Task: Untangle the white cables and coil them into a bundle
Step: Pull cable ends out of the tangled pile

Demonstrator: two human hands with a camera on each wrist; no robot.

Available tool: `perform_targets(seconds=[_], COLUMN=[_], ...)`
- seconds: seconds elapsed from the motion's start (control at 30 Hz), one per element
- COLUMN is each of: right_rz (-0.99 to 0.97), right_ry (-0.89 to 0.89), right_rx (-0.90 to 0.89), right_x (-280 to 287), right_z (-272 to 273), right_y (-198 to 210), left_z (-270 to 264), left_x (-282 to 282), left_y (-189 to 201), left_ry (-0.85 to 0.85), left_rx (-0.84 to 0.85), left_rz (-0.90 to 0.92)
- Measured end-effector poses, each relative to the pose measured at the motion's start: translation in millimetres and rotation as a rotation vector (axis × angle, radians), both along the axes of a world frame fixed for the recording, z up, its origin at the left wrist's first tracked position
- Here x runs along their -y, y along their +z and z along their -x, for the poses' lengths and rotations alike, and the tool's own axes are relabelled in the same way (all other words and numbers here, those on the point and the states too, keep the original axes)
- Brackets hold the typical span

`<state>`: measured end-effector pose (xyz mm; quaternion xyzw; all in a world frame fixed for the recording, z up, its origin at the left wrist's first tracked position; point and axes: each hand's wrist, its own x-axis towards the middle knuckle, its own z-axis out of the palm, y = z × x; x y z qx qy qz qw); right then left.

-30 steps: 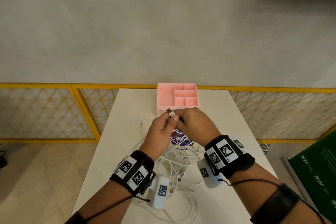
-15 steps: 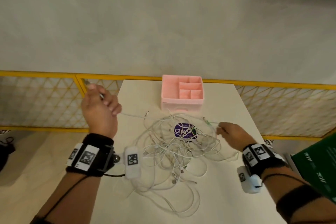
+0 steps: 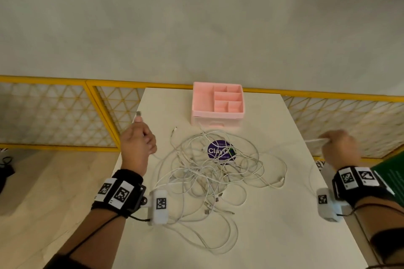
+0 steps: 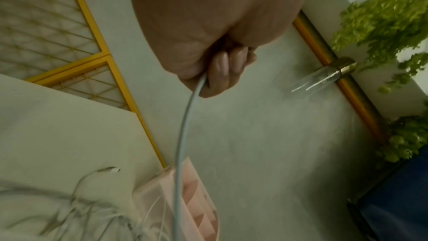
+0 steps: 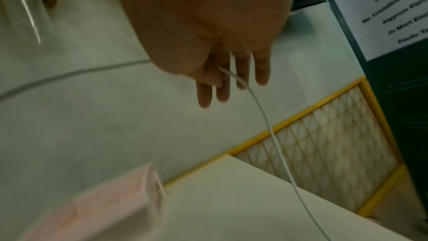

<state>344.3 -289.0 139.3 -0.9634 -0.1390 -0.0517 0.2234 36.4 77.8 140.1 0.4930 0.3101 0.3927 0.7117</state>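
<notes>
A tangle of white cables (image 3: 209, 172) lies in the middle of the white table (image 3: 273, 236), with several plug ends showing. My left hand (image 3: 138, 143) is raised at the table's left edge, its fist gripping one white cable (image 4: 183, 131); that cable's plug end (image 3: 138, 116) sticks up above the fist. My right hand (image 3: 336, 145) is out at the table's right edge. Its thumb pinches a white cable (image 5: 266, 116) against nearly straight fingers (image 5: 223, 91). A stretch of cable (image 3: 314, 141) runs from the right hand back toward the pile.
A pink compartment organiser (image 3: 217, 105) stands at the table's far middle, just behind the tangle. A round purple sticker (image 3: 219, 150) lies under the cables. A yellow lattice fence (image 3: 54, 113) runs behind and beside the table. A green board (image 3: 391, 172) leans at the right.
My hands were together in front of the organiser; they have since pulled apart. The right hand has gone further right, past the table edge, drawing cable out of the pile.
</notes>
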Motion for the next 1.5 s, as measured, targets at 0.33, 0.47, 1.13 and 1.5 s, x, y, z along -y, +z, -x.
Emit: perform_targets(seconds=[0.33,0.47,1.13,1.5], right_rz=[0.749,0.651,0.399,-0.443], right_ry=[0.175,0.445,0.592,0.664], right_rx=[-0.305,0.089,-0.499,-0.015], right_x=[-30,-105,-216,-228], right_z=[51,107,140,111], right_y=[-105,-99,-152,-5], left_z=[6,11,43,27], left_x=[22,30,35,33], left_y=[-35,-38,-37,-8], left_ry=[-0.322,-0.342,-0.295,-0.254], left_rx=[-0.262,-0.318,-0.357,-0.216], left_rz=[0.071,0.089,0.057,-0.003])
